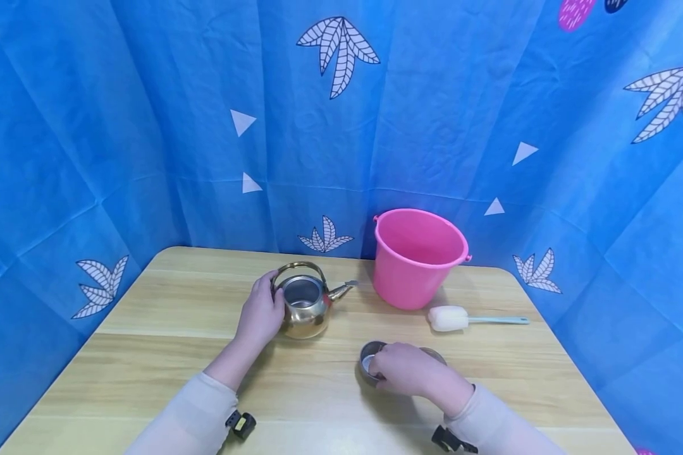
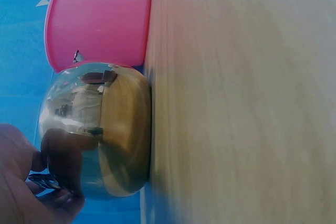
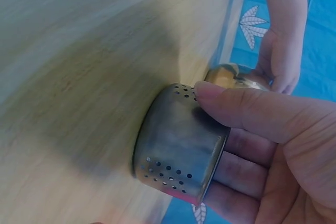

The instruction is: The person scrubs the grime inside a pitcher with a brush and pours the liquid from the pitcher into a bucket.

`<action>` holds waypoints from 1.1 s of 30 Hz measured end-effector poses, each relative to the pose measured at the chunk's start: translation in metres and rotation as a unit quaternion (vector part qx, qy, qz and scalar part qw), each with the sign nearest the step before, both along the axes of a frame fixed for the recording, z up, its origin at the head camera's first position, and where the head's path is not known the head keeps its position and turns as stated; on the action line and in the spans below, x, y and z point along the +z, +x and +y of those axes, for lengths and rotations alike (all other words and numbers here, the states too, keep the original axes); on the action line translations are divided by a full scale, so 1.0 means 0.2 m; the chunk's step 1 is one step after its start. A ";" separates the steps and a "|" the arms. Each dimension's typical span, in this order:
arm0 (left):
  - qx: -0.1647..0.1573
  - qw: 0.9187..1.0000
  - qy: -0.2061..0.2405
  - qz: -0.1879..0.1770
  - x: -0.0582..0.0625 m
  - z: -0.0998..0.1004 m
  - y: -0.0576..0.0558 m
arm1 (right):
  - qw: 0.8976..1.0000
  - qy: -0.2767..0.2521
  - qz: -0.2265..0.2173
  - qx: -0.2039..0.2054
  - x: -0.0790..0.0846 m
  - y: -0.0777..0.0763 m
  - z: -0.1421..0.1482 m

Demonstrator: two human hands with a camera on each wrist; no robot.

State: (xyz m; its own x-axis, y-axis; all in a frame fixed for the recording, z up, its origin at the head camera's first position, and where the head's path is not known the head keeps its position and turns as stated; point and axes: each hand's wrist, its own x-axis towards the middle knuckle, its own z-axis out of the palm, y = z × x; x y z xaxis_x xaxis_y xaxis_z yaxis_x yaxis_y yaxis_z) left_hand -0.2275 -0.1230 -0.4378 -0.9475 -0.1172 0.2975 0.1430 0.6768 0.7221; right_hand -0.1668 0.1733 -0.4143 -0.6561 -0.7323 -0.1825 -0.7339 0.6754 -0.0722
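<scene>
1. While the left hand (image 1: 264, 311) grips the kettle (image 1: 307, 323) by its handle (image 1: 301, 263), the right hand (image 1: 406, 370) holds a strainer (image 3: 181, 140); both are over the wooden table (image 1: 176, 328).
2. Left fingers: clamped on the handle, low on its left side. Left wrist view shows metal between thumb and fingers.
3. Kettle: upright on the table, mouth facing up, inside showing. Spout (image 1: 339, 291) points right. Shiny body reflects its surroundings.
4. Right fingers: clamped on the strainer's wall. Thumb lies along the outside; the other fingers are partly hidden past the rim.
5. Strainer: metal, small holes in two visible patches of its wall. Sits to the right of the kettle and closer to the person, mouth up in the head view. Cannot tell whether the base touches the table.
6. Round metal piece (image 1: 436, 355): just beside the right hand, mostly covered by it; cannot tell what it is.
7. Bucket (image 1: 404, 278): pink, upright near the back edge, right of the kettle.
8. Brush (image 1: 449, 318): lies near the bucket, white head to the left, pale blue stem to the right.
9. Curtain (image 1: 193, 76): blue, with pale leaves and triangles, behind the table and along its sides.
</scene>
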 end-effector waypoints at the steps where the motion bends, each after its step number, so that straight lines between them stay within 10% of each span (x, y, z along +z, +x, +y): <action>1: 0.000 1.000 0.000 0.001 0.00 0.00 0.00 | 1.000 0.000 -0.003 -0.002 0.00 0.00 0.00; 33: -0.002 1.000 -0.002 -0.007 0.00 0.00 0.00 | 0.999 -0.035 -0.040 -0.006 0.11 0.00 0.00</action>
State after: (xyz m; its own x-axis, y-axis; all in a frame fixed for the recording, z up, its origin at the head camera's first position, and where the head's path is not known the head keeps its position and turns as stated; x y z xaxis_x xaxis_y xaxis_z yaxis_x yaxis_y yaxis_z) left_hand -0.2273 -0.1234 -0.4371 -0.9522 -0.1121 0.2841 0.1351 0.6796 0.7211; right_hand -0.1665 0.1737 -0.3927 -0.6509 -0.7366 -0.1837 -0.7151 0.6761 -0.1775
